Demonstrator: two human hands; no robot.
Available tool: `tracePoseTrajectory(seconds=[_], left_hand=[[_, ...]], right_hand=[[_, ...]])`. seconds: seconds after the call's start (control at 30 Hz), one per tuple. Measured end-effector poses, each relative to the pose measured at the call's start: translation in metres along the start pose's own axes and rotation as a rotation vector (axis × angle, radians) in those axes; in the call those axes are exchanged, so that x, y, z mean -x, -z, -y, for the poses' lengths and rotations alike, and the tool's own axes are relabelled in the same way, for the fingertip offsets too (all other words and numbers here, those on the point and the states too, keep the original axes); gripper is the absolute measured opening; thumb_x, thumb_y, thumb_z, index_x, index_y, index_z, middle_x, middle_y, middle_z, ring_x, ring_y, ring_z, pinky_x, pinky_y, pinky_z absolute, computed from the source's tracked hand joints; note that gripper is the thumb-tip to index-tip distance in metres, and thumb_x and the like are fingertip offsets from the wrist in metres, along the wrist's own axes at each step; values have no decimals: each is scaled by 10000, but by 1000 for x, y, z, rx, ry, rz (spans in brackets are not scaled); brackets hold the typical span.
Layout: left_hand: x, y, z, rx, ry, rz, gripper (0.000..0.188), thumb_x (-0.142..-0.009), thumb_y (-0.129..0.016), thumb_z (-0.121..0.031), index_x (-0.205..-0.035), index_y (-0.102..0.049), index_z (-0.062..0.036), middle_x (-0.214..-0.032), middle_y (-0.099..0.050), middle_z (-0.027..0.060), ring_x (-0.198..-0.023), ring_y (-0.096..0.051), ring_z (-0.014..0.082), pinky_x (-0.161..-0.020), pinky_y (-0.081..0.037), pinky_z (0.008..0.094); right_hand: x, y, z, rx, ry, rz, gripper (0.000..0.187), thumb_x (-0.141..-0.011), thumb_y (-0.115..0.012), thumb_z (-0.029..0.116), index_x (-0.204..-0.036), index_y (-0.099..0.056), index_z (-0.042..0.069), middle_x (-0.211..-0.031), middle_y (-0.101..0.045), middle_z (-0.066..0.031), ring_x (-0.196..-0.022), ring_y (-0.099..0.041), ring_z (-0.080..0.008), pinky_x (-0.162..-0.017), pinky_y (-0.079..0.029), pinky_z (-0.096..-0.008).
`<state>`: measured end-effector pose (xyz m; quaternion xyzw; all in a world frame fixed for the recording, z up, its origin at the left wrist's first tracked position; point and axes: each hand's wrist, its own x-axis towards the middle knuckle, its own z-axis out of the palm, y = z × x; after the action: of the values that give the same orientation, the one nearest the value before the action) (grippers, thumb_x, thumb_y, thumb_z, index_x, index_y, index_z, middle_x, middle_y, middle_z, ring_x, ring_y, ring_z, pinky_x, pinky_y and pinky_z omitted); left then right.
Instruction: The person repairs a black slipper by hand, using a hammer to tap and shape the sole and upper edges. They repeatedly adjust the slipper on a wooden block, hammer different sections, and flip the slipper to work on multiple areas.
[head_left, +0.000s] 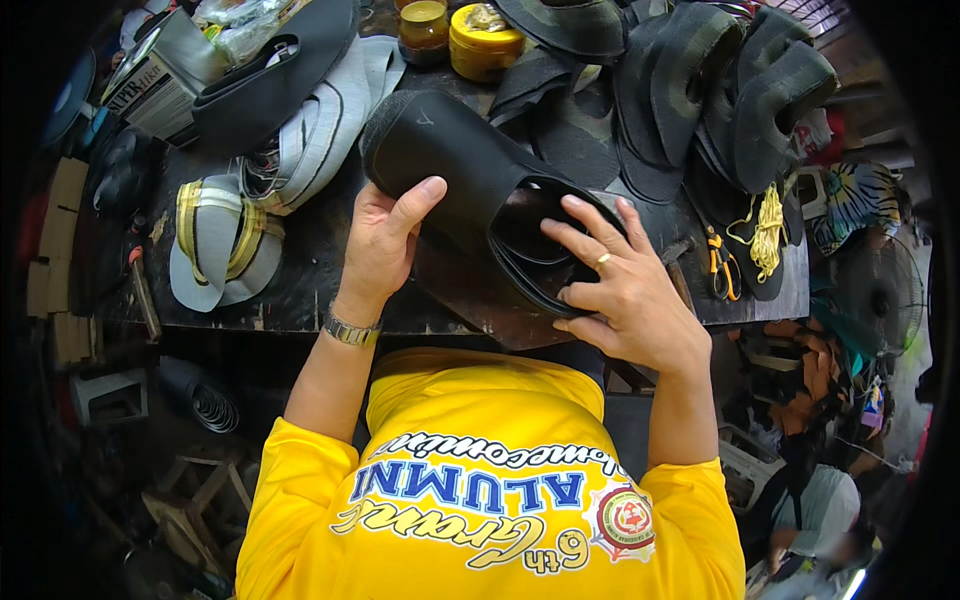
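A black leather shoe upper (445, 150), curved into a tube with a wide rounded opening, is held up over the near edge of the dark worktable (290, 310). My left hand (385, 240) grips its left part, the thumb lying on top and the other fingers hidden underneath. Round the rim of the opening on the right, my right hand (635, 290) has its fingers curled, some reaching inside and the thumb along the lower edge. The dark inside of the upper shows between them.
Stacked black uppers (680, 80) fill the far right. Yellow cord (768, 235) and orange-handled snips (720, 262) lie nearer. A yellow tub (485, 50) and a jar (423, 35) stand behind. Grey lining pieces (345, 125) lie left. Another person (820, 510) is at lower right.
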<state>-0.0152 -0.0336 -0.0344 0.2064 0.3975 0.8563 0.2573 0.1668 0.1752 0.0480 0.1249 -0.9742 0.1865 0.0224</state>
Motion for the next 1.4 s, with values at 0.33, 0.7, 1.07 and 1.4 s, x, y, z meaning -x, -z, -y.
tracePoseTrajectory(seconds=[0.33,0.7,1.07,1.4], left_hand=[[5,20,-15,-36,290,-99,326,-946,-710,-87,-1262,-656,-27,-1148,-726,67,-1014,-709,155,-911,-575,287],[-8,23,-32,-224,291,118,370,-931,-752,-100,-1279,-662,-14,-1193,-718,51,-1003,-690,133,-871,-570,271],[-13,43,-22,-28,356,120,358,-976,-716,-142,-1283,-633,21,-1175,-731,92,-1020,-711,156,-930,-577,323],[-17,27,-2,-128,395,56,317,-987,-710,-189,-1232,-667,7,-1143,-743,84,-993,-728,153,-859,-595,282]], right_hand=[[5,-29,23,-78,80,-158,203,-812,-849,295,-888,-743,139,-731,-617,-34,-770,-629,-185,-1153,-371,-603],[13,-50,28,-115,87,-146,297,-804,-856,297,-1003,-730,116,-742,-638,-32,-788,-657,-190,-1173,-341,-623],[8,-49,38,-137,49,-95,438,-793,-878,301,-1121,-689,80,-862,-687,-69,-892,-679,-215,-1192,-302,-633],[-36,-35,5,-129,-390,-405,341,-928,-714,168,-1221,-666,0,-1124,-692,-258,-994,-682,-438,-872,-540,-475]])
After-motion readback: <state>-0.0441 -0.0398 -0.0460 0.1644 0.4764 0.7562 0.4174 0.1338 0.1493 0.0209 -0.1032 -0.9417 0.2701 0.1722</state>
